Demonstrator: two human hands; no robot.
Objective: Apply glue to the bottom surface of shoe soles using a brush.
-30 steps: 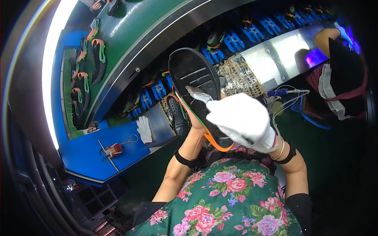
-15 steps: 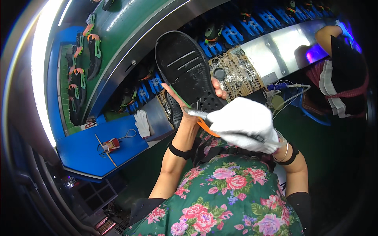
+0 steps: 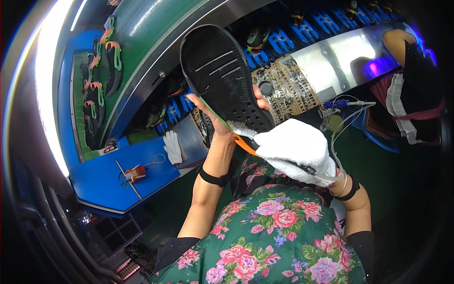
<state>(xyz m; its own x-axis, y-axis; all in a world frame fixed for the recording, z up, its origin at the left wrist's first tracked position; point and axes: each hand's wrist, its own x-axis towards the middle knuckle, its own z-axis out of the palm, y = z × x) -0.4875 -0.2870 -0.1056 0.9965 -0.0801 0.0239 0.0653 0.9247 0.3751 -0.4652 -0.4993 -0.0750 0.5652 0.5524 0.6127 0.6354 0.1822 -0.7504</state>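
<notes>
A black shoe (image 3: 215, 71) with slots and small holes in its sole-shaped face is tilted up in front of me. My left hand (image 3: 220, 123), bare, is closed round it, the thumb along its left edge and fingertips round its right. Green and orange edging shows near the wrist. My right hand (image 3: 295, 151), in a white glove, is closed on a small brush (image 3: 242, 129) with a greyish tip, at the lower left edge of the shoe. The glove hides its handle. Part of another black, holed shoe piece shows behind my left hand.
At left, a blue table (image 3: 104, 175) bears a red-labelled can (image 3: 135, 173) with a stick and a white glove (image 3: 173, 147). Shoe uppers (image 3: 113, 68) stand on the green conveyor. Blue racks (image 3: 281, 41) line the far side beyond a taped cardboard (image 3: 295, 92). A co-worker's arm (image 3: 399, 45) is at right.
The shoe has moved slightly up and left with my left hand. The brush in my right hand has shifted a little along the edge. The co-worker's arm at right has moved slightly.
</notes>
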